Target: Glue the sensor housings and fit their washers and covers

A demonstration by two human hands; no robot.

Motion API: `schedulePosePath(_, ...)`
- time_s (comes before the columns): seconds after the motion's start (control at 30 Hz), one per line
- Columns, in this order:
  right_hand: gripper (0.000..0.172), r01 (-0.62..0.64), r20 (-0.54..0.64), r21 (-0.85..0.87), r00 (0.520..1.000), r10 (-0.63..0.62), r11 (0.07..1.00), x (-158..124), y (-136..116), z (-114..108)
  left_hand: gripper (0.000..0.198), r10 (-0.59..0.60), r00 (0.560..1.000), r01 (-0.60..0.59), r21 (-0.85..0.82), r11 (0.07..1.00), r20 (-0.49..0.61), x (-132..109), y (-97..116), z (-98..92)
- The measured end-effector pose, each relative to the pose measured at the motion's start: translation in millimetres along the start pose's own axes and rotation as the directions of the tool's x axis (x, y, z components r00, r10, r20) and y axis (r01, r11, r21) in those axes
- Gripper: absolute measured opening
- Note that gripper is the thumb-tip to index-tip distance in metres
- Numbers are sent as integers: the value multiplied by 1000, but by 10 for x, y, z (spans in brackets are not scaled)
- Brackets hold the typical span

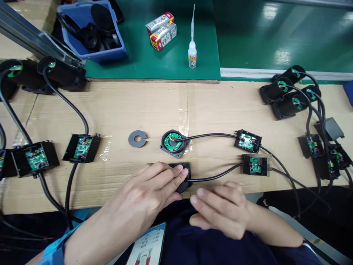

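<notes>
My left hand (150, 193) lies over a black round housing (185, 173) at the near edge of the cardboard, its fingers closed on it. A black cable runs from that housing to a small black box with a green circuit board (255, 165). My right hand (220, 209) hovers just right of the housing, fingers loosely together and stretched out, holding nothing that I can see. Just beyond sits another round housing with its green circuit board (173, 142) facing up, cabled to a second open box (248, 141). A grey slotted washer (137, 138) lies to its left.
A glue bottle (192, 51) and small red-and-white cartons (161, 31) stand on the green mat. A blue bin (91, 31) holds black parts. More cabled housings and open boxes lie at the left (81, 147) and right (286, 94). An aluminium rail (33, 36) crosses the top left.
</notes>
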State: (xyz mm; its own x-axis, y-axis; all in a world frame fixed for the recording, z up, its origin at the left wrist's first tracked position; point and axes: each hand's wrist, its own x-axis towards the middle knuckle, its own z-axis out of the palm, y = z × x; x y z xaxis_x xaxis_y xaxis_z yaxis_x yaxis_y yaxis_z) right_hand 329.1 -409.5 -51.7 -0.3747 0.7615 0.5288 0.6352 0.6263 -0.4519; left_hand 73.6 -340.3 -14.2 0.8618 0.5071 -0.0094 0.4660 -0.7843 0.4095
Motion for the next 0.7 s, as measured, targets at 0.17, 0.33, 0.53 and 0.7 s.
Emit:
schedulePosePath(0.17,23,225,-126,-137,962,-242,965,79,-104,381,56,60,994,-63,24,998,94,-88,-102,36)
schedulePosePath(0.33,14,221,-110,-151,965,-238,964,72,-119,464,63,55,997,-59,69,996,58,-98,-131,88)
schedulePosePath(0.53,16,216,-85,-146,970,-230,965,94,-37,372,68,58,983,-45,76,996,-173,-86,8,228)
schedulePosePath(0.7,12,250,-46,-103,966,-256,963,146,23,305,65,-28,924,18,-32,999,-381,-87,79,373)
